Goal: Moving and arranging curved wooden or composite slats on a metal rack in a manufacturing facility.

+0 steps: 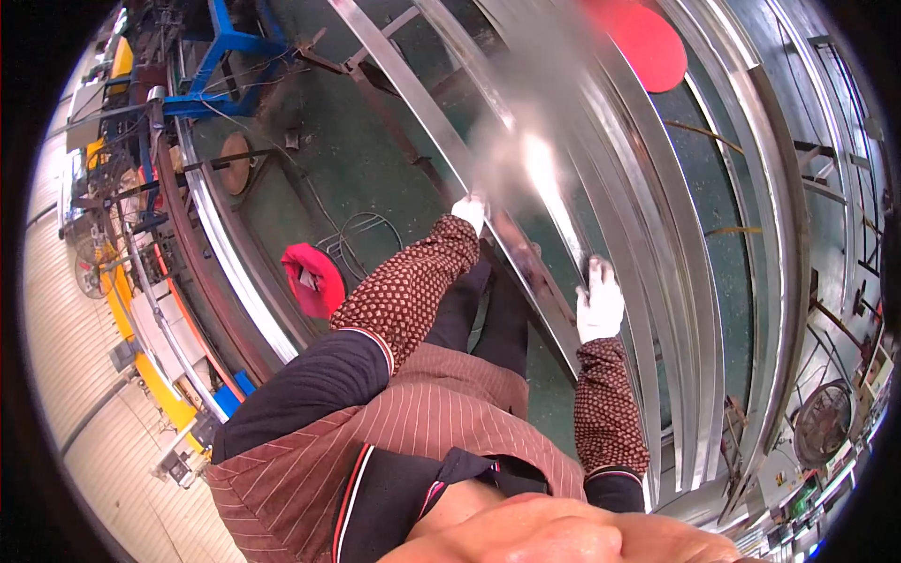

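Both my hands wear white gloves, with brown patterned sleeve covers on the forearms. My left hand (469, 212) is closed at the edge of a long, flat, shiny metal bar (404, 84); its fingertips are partly hidden. Further right, my right hand (602, 302) has its fingers bent at the edge of a second long metal bar (542, 169), with the thumb a little apart. Dark smudges show on its glove fingertips. A bright glare and a blurred grey patch cover part of the second bar.
More long metal profiles (648, 178) lie side by side on my right, under a red round object (648, 47). On the left are a red cushioned stool (314, 281), a blue frame (221, 56) and a rail (235, 263). A fan (823, 422) stands far right.
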Demonstrator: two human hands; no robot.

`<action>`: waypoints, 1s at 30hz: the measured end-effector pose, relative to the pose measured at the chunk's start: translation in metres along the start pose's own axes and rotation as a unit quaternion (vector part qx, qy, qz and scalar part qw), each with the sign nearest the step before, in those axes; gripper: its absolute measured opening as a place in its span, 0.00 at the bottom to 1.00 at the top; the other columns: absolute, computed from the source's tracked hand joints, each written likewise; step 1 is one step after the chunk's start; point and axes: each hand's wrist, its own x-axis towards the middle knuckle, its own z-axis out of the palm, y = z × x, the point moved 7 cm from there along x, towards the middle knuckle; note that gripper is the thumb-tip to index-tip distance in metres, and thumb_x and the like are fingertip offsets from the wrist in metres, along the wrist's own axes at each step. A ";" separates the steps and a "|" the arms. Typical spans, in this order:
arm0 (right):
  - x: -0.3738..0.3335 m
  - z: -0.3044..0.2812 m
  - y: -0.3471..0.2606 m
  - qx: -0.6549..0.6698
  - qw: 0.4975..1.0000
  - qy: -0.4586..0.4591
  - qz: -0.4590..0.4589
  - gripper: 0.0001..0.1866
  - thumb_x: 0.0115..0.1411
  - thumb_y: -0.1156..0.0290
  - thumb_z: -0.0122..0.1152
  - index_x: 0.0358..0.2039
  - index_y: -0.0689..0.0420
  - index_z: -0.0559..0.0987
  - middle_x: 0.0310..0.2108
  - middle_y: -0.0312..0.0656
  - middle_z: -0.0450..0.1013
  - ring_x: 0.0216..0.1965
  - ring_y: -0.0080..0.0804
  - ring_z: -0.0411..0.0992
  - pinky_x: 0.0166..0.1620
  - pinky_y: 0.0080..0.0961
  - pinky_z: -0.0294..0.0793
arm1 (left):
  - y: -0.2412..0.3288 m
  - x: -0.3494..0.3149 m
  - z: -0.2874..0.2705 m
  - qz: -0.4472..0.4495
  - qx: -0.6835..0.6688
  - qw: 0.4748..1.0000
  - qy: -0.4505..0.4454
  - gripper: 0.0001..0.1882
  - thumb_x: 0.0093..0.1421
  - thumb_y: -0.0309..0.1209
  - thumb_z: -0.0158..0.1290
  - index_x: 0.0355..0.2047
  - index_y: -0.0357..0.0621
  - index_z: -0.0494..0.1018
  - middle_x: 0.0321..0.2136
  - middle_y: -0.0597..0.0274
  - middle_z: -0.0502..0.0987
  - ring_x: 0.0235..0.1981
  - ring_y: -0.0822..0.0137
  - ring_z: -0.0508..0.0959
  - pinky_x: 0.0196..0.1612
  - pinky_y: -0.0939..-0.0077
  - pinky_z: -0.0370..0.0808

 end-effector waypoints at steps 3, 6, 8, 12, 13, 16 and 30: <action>-0.002 -0.011 0.006 0.158 0.986 -0.024 0.042 0.29 0.68 0.70 0.70 0.69 0.53 0.79 0.66 0.50 0.79 0.63 0.50 0.79 0.63 0.44 0.80 | -0.026 0.029 -0.022 -0.044 0.060 0.997 -0.013 0.36 0.74 0.66 0.56 0.43 0.39 0.81 0.28 0.59 0.82 0.29 0.62 0.82 0.37 0.63 0.81; -0.013 0.008 0.039 0.279 0.923 -0.124 0.236 0.22 0.72 0.67 0.66 0.65 0.54 0.83 0.64 0.50 0.81 0.66 0.47 0.78 0.64 0.41 0.79 | -0.022 0.019 -0.006 -0.061 -0.004 0.998 -0.032 0.35 0.74 0.65 0.56 0.41 0.39 0.81 0.29 0.58 0.82 0.28 0.62 0.82 0.37 0.63 0.82; -0.011 0.000 0.025 0.238 0.932 -0.129 0.240 0.21 0.69 0.67 0.69 0.62 0.54 0.84 0.60 0.48 0.83 0.65 0.51 0.78 0.65 0.42 0.78 | 0.002 0.000 -0.008 -0.032 0.099 0.994 -0.030 0.40 0.75 0.68 0.53 0.44 0.35 0.83 0.33 0.55 0.86 0.35 0.59 0.85 0.45 0.62 0.82; -0.019 -0.046 -0.037 0.024 0.996 0.081 -0.022 0.20 0.60 0.69 0.75 0.53 0.54 0.87 0.53 0.47 0.85 0.62 0.53 0.79 0.65 0.50 0.76 | -0.008 0.014 -0.023 0.021 0.198 0.979 0.033 0.45 0.73 0.73 0.50 0.43 0.34 0.83 0.34 0.51 0.87 0.38 0.55 0.87 0.47 0.61 0.82; -0.022 -0.053 -0.047 0.038 0.996 0.075 -0.035 0.18 0.60 0.72 0.74 0.52 0.55 0.87 0.53 0.46 0.85 0.61 0.52 0.79 0.65 0.48 0.77 | -0.015 0.015 -0.021 0.010 0.141 0.990 0.015 0.45 0.72 0.74 0.48 0.41 0.35 0.82 0.32 0.50 0.86 0.35 0.55 0.86 0.45 0.60 0.83; -0.037 -0.051 -0.068 0.070 0.992 0.069 -0.083 0.18 0.56 0.73 0.76 0.48 0.58 0.87 0.52 0.47 0.84 0.58 0.52 0.80 0.62 0.48 0.79 | -0.023 0.015 -0.007 0.003 0.057 0.997 -0.052 0.44 0.72 0.76 0.47 0.34 0.40 0.78 0.26 0.51 0.82 0.29 0.54 0.84 0.39 0.58 0.83; -0.046 0.001 -0.036 0.155 0.972 0.060 0.167 0.24 0.53 0.76 0.79 0.52 0.59 0.85 0.58 0.54 0.82 0.64 0.56 0.77 0.69 0.47 0.76 | -0.006 -0.020 -0.036 -0.090 0.116 0.989 -0.012 0.34 0.76 0.65 0.54 0.37 0.42 0.84 0.30 0.60 0.84 0.30 0.63 0.81 0.35 0.60 0.79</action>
